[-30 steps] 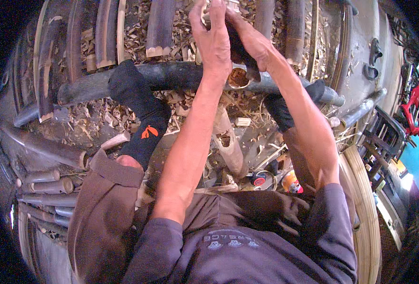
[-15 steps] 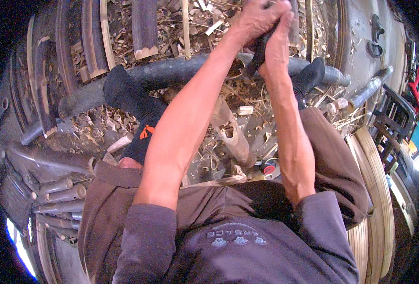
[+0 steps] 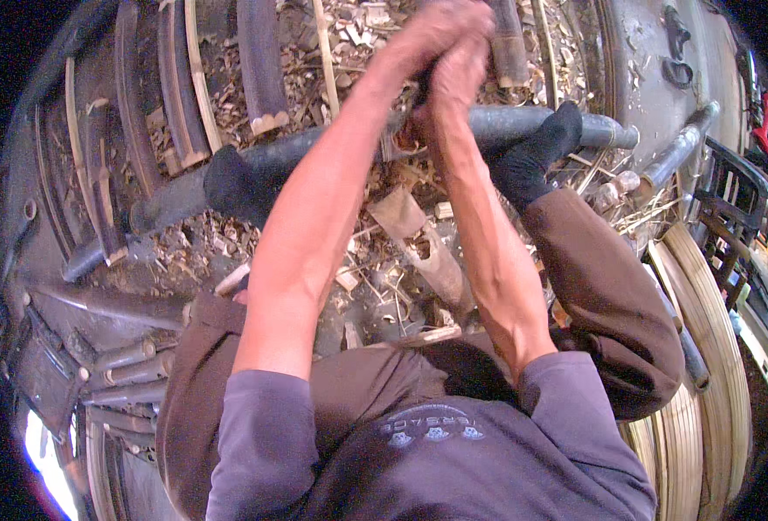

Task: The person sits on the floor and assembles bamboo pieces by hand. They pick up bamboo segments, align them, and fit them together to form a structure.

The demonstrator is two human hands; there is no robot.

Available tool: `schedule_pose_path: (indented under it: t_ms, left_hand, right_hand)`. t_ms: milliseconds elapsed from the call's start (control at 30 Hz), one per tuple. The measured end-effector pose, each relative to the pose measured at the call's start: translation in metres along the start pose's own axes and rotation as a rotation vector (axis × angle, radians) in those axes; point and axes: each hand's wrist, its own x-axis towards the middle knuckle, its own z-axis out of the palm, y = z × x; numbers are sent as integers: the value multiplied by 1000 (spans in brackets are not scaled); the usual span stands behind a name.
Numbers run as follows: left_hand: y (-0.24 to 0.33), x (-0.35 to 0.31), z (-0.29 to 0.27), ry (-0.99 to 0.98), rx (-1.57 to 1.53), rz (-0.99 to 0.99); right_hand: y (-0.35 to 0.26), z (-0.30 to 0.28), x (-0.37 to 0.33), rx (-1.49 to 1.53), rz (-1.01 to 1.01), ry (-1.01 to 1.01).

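Observation:
Both hands are brought together at the top of the view, fingers closed and somewhat blurred. My left hand [image 3: 443, 33] lies over the far end of my right hand [image 3: 460, 74]. A sliver of something dark shows between the wrists; what they grip is mostly hidden, and I cannot make out its kind. Beneath the hands a long grey pole [image 3: 523, 128] runs across, with my dark-socked feet against it on either side. Just right of my right hand is the end of a dark bamboo length [image 3: 509, 52].
Split bamboo lengths [image 3: 262, 69] lie beyond the pole at the left, among scattered wood chips [image 3: 358, 30]. A broken bamboo piece [image 3: 431, 260] lies between my legs. Pale bamboo strips [image 3: 705, 347] curve along my right side. Bamboo tubes [image 3: 132, 373] are piled at the left.
My joined hands have shifted left and slightly down in the view, and the dark thing between them shows less. The surroundings have also shifted a little.

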Motion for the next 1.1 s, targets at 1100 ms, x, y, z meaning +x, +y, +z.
schedule_pose_path:
  t_ms: [1100]
  left_hand:
    - [-17, 0, 32, -111, 200, 109]
  right_hand:
    - [7, -42, -8, 68, -87, -55]
